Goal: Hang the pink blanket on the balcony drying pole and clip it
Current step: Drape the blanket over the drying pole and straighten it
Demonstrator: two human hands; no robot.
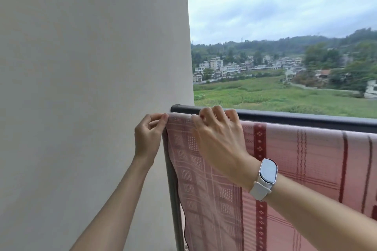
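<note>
The pink blanket (pixel 295 159), checked with dark red stripes, hangs draped over the dark balcony rail (pixel 306 119) that serves as the drying pole. My left hand (pixel 148 138) pinches the blanket's top left corner next to the wall. My right hand (pixel 219 134), with a white watch on the wrist, grips the blanket's top edge over the rail with curled fingers. No clip shows in view.
A plain light wall (pixel 91 87) stands close on the left, meeting the rail's end. A grey upright post (pixel 173 199) runs down beside the blanket's left edge. Beyond the rail lie green fields, houses and hills.
</note>
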